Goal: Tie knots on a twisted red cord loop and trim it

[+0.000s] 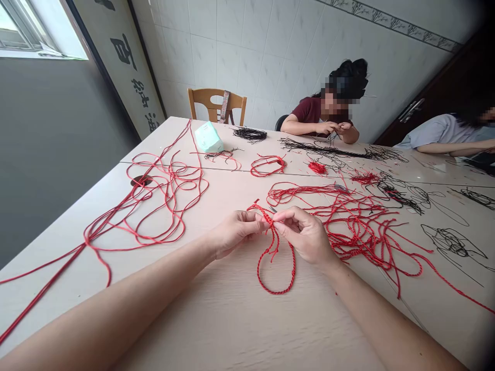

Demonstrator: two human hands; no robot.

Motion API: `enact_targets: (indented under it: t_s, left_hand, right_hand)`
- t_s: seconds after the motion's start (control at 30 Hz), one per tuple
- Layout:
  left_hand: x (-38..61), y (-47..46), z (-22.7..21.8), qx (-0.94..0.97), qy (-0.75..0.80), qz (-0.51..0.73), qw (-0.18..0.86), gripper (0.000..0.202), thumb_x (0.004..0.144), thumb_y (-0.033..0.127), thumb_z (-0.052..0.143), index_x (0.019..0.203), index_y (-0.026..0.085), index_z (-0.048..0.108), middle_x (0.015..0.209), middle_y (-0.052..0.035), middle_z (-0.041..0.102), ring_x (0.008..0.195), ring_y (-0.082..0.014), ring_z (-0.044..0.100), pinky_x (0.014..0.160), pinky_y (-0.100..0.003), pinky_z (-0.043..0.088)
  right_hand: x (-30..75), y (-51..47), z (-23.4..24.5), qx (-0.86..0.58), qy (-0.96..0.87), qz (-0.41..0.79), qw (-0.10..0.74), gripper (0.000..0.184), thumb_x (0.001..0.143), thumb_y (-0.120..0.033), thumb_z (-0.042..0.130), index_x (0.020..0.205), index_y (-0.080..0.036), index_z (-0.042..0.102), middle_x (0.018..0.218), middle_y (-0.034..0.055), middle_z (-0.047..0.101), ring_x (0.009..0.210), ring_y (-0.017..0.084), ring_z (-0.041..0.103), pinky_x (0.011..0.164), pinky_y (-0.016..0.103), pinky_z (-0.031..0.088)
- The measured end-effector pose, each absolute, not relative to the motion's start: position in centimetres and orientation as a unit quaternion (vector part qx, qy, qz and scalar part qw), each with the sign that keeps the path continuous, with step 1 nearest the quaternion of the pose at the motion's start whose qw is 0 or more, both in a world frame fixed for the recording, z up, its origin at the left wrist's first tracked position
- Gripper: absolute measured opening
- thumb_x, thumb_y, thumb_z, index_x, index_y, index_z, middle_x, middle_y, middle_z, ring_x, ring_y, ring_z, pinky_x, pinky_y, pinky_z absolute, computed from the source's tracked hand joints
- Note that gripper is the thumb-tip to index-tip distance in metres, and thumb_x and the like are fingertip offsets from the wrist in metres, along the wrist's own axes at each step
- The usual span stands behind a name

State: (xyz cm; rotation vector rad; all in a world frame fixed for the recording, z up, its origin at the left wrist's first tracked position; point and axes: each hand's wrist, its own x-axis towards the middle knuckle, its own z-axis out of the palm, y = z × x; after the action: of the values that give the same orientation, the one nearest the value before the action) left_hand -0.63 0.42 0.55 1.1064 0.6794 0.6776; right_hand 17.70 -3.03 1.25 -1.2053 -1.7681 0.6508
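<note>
Between my fingers is a red twisted cord (277,292), its loop hanging down toward me and short ends sticking out above. My left hand (247,226) pinches the cord from the left. From the right, my right hand (303,232) pinches it at nearly the same spot, and a small pointed grey tip (273,209) shows beside its fingers. The knotted part is mostly covered by my fingertips. Close to my right hand lies a tangled pile of red cords (359,232).
Long red cords (174,206) sprawl over the left of the table, crossing a round hole (141,181). Behind are a mint-green box (209,138), a coiled red cord (268,166) and black cord bundles (250,134). Two people sit across, one (315,116) handling black cord.
</note>
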Motion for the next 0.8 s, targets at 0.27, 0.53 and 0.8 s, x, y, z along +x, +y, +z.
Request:
enact_targets:
  t_s: [0.27,0.53,0.8]
  left_hand:
    - [0.0,0.4,-0.6,0.639,0.415,0.354,0.542,0.026,0.072,0.040,0.062,0.073,0.014,0.064,0.067,-0.0010,0.060,0.058,-0.0102,0.046,0.055,-0.023,0.033]
    - [0.4,-0.3,0.4,0.584,0.413,0.387,0.582,0.023,0.072,0.035,0.063,0.080,0.013,0.060,0.073,-0.0007,0.057,0.064,-0.0095,0.047,0.059,-0.022,0.035]
    - [0.6,-1.1,0.6,0.501,0.404,0.423,0.638,0.021,0.074,0.034,0.064,0.078,0.016,0.053,0.065,0.0037,0.050,0.059,-0.0062,0.041,0.055,-0.020,0.030]
  right_hand:
    - [17.2,-3.1,1.4,-0.549,-0.682,0.282,0.392,0.009,0.077,-0.028,0.060,0.080,-0.020,0.060,0.067,-0.0002,0.058,0.057,0.012,0.048,0.054,0.025,0.039]
    - [16.4,-3.0,0.7,-0.545,-0.606,0.308,0.491,0.011,0.072,-0.026,0.061,0.072,-0.018,0.053,0.072,0.0021,0.060,0.060,0.013,0.051,0.054,0.025,0.041]
    - [16.2,-3.2,0.4,-0.553,-0.623,0.214,0.509,0.007,0.075,-0.022,0.060,0.074,-0.019,0.053,0.079,0.0014,0.061,0.059,0.011,0.049,0.054,0.025,0.042]
